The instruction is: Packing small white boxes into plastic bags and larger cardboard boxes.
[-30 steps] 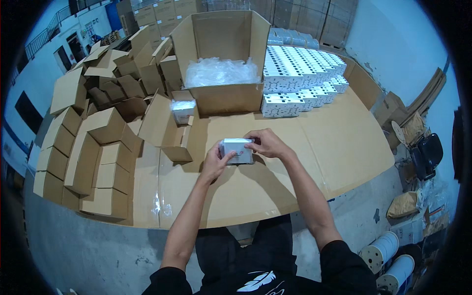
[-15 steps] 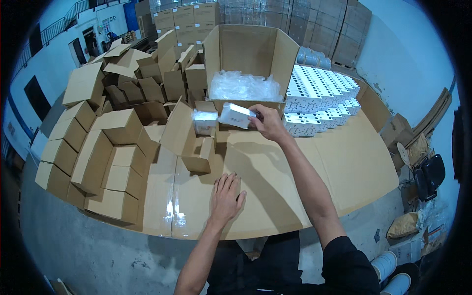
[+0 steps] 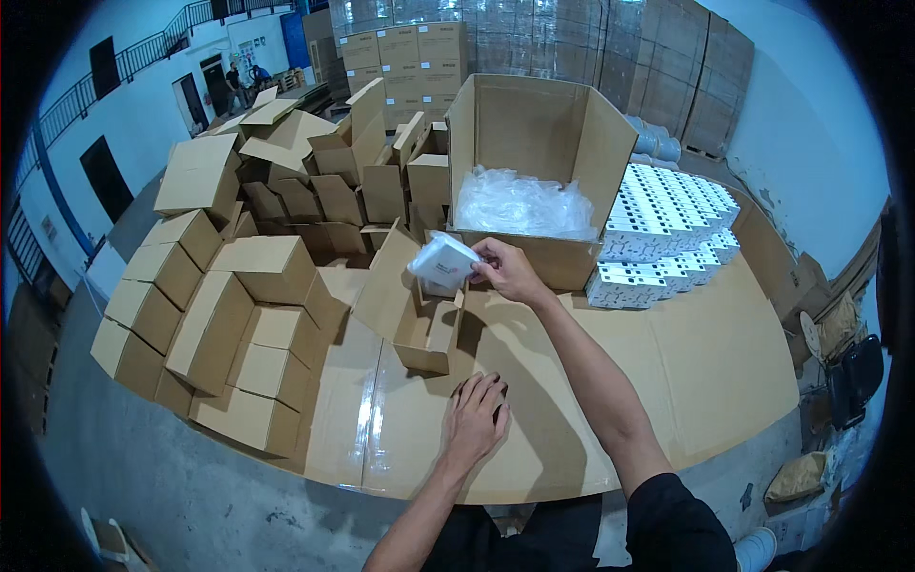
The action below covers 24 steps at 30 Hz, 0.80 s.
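Note:
A small white box in a clear plastic bag (image 3: 444, 257) is pinched by its right end in my right hand (image 3: 512, 274). It is tilted above the far end of a small open brown carton (image 3: 426, 357), whose tall flap stands up on the left. Another wrapped white box, partly hidden beneath the held one, sits in that carton's far end. The near part of the carton shows bare cardboard. My left hand (image 3: 477, 418) lies palm down on the cardboard-covered table (image 3: 572, 419), fingers apart, holding nothing, just nearer than the carton.
A large open box (image 3: 529, 262) with clear plastic bags (image 3: 524, 205) stands behind. Stacked white printed boxes (image 3: 658, 234) are at the right. Closed brown cartons (image 3: 253, 372) and open ones (image 3: 353, 148) crowd the left. Farther back stand wrapped pallets (image 3: 562, 48).
My right hand has carried the wrapped white box left, from beside the small carton to above it. The whole view has shifted. My left hand stays on the table.

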Motion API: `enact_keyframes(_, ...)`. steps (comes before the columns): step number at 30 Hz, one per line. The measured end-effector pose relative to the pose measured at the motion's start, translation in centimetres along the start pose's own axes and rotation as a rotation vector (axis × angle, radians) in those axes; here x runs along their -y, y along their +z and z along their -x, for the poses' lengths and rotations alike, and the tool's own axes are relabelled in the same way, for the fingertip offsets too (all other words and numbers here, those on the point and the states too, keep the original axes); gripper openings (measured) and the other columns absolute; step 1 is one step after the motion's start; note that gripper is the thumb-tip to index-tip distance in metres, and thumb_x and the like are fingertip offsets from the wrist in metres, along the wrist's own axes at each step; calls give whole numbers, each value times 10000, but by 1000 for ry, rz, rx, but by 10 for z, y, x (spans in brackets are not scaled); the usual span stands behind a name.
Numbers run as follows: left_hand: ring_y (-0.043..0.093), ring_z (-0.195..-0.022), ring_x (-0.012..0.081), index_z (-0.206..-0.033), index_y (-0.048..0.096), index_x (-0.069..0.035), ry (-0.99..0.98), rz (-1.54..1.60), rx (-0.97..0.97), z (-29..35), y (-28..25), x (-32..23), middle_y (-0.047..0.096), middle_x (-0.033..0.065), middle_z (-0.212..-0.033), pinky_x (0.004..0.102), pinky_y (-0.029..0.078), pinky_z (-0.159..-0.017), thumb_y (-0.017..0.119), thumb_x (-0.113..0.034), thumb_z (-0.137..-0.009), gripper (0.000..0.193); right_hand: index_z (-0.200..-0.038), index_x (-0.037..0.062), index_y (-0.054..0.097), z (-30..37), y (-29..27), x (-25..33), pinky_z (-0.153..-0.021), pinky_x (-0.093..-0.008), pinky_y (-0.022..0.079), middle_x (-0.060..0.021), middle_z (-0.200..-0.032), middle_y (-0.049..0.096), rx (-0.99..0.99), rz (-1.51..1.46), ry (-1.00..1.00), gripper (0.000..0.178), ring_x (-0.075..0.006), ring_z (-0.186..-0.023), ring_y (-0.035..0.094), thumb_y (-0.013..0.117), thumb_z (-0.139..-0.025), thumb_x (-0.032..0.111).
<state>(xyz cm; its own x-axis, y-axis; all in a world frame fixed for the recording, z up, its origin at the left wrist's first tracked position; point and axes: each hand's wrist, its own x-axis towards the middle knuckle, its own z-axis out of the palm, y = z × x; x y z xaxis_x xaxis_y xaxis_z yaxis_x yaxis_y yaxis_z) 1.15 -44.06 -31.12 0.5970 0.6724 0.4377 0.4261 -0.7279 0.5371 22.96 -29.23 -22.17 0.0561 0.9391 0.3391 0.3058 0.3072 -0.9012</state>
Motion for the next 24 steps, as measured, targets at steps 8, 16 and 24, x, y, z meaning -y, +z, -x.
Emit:
enact_keyframes(8,515,-1280,321,-1147,662,-55,-37,66,-19,-6,-1,1,610,114,-1296,454,399,-1097,682,-119,-840,314,-1071,-37,631,-28,-10,28,-765,-432,544,-218,-908,690,289,555,-143,198,-363,-839,674,633,-888,36)
enact_keyframes(16,522,-1271,323,-1153,658,-50,-44,58,-15,-9,-2,-1,618,103,-1281,456,414,-1077,675,-107,-835,324,-1052,-41,595,-37,15,11,-903,-499,504,-237,-1096,606,346,827,-203,207,-425,-1057,597,653,-874,49)
enact_keyframes(24,515,-1284,315,-1160,657,-53,-47,54,-6,-8,-3,-1,612,102,-1291,454,421,-1065,674,-120,-842,325,-1048,30,542,-23,41,-3,-833,-519,527,-207,-1057,571,168,944,-174,227,-436,-1003,611,657,-852,38)
